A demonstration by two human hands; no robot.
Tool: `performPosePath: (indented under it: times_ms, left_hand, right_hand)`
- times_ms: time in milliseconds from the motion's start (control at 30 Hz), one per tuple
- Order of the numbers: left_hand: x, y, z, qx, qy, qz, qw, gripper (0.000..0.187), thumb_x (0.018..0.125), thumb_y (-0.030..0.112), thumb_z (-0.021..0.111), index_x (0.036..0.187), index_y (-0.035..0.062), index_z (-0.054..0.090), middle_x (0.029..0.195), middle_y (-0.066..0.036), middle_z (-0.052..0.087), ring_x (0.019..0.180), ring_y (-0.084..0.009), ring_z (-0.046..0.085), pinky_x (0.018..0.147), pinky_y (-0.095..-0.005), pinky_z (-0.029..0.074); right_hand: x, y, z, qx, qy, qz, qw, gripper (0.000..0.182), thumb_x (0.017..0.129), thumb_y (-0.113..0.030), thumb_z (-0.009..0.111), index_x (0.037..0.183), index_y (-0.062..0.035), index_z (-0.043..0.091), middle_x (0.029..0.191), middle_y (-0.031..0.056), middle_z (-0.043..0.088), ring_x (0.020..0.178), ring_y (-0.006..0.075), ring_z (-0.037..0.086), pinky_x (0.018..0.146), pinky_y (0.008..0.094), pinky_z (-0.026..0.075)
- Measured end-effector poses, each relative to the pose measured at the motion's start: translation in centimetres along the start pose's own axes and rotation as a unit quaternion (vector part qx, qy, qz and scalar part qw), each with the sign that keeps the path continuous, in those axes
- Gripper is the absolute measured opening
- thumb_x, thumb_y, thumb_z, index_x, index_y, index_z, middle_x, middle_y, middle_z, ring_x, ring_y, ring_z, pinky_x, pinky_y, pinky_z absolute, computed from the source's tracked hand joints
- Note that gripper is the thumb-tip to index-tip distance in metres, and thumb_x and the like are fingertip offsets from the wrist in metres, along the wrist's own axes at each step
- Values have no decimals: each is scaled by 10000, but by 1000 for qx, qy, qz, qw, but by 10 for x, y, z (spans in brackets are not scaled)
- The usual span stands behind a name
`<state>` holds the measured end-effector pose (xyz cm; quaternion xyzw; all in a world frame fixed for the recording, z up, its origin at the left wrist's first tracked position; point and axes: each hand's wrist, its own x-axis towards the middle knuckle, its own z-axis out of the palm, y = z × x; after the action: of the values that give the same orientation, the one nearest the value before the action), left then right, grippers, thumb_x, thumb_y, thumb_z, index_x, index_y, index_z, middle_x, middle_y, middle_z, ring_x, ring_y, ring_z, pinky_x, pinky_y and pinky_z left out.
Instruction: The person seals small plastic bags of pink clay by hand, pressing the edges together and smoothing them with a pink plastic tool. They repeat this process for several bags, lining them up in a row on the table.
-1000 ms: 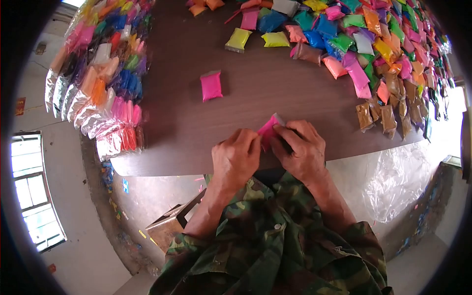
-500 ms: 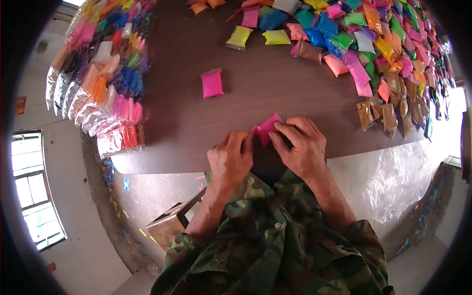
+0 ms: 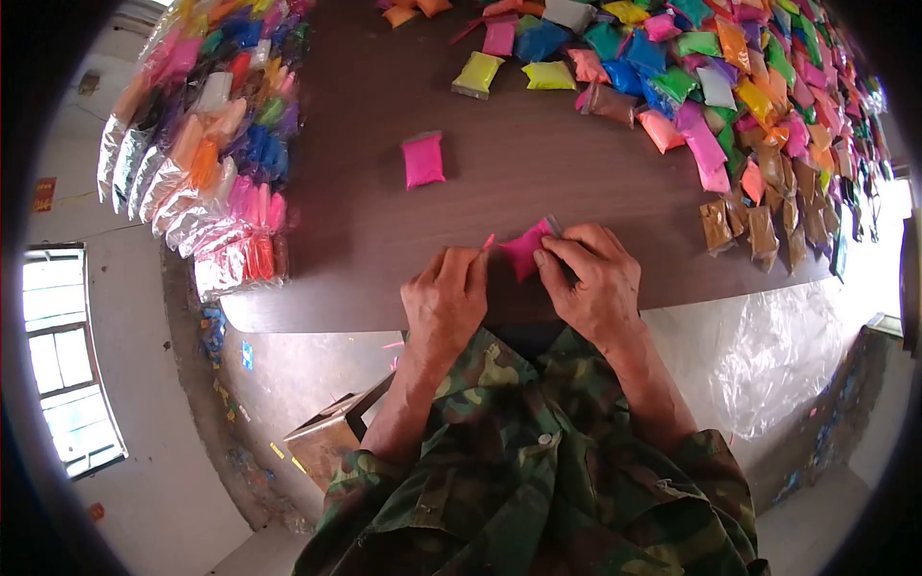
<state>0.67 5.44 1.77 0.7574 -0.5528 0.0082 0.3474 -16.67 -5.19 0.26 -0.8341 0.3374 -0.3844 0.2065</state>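
Note:
Between the thumb and fingers of my right hand (image 3: 597,284) is a small pink packet (image 3: 522,253) with a clear edge, held just above the table near its front edge. My left hand (image 3: 444,296) is closed in a pinch to the left of it, and a thin pink strip (image 3: 490,241) sticks up from its fingertips. A gap separates that strip from the packet. Farther up the table lies a second pink packet (image 3: 423,161), flat and touched by neither hand.
Bundles of clear bags with coloured contents (image 3: 206,173) are stacked on the left of the dark table (image 3: 365,240). Many coloured packets (image 3: 677,84) lie heaped at the right, brown ones (image 3: 763,235) nearest. Below stand a cardboard box (image 3: 331,442) and clear plastic sheeting (image 3: 778,355).
My left hand has drawn slightly away from the pink packet, and the pink strip now shows apart from it. The right hand keeps its hold; the whole view has shifted a little.

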Motion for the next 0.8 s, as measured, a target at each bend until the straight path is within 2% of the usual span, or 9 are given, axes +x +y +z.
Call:
performPosePath:
  times_ms: [100,200,300,400,500,600,733,800]
  left_hand:
    - [-5,7,-3,-54,2,1,999,120,898,30,812,922,59,698,849,-138,717,717,-371,714,610,-426,546]
    - [-17,11,5,-63,-40,32,997,94,931,98,790,965,106,703,831,-97,708,677,-355,704,573,-437,548]
    - [-9,-4,12,-14,3,20,1000,92,932,93,787,958,98,698,812,-97,695,665,-353,700,569,-436,547]
    - [5,-6,6,-27,14,-12,999,97,933,97,784,939,95,688,800,-95,688,664,-352,700,567,-443,545]
    - [-3,12,-4,-91,-27,-17,995,108,898,33,806,933,66,710,846,-147,719,713,-361,717,631,-415,559]
    - [-12,14,2,-60,-53,25,996,105,899,38,811,928,63,713,837,-149,718,709,-347,719,630,-404,556]
    - [3,-4,3,-5,5,-27,1000,96,899,31,802,910,41,707,818,-152,715,724,-351,729,632,-401,556]
    - [5,0,-6,-51,-10,-43,998,95,902,36,802,917,43,708,827,-151,720,727,-355,729,631,-403,556]
  right_hand:
    - [0,1,0,2,4,4,1000,133,852,-152,851,962,-116,787,927,17,668,805,253,686,648,390,570]
    - [1,1,2,2,14,-1,1000,134,847,-152,854,958,-116,788,928,18,670,804,258,687,655,392,573]
    - [2,-3,-2,5,-3,11,1000,142,850,-122,854,976,-80,804,934,55,702,826,274,706,700,394,583]
    - [3,-4,-4,5,-16,18,1000,149,848,-104,857,984,-62,812,936,75,717,837,280,714,720,395,587]
    - [1,-4,-3,2,-16,26,1000,156,840,-103,865,980,-61,809,933,75,715,835,279,714,718,395,586]
    - [1,-1,0,5,0,10,1000,158,837,-142,868,970,-92,798,922,41,680,815,267,694,681,398,578]
    - [0,1,0,6,7,-2,1000,179,823,-156,881,970,-103,794,928,24,671,813,259,690,669,393,577]
    - [-1,-1,1,11,10,9,1000,191,811,-138,888,971,-97,792,952,28,684,832,260,697,683,388,583]
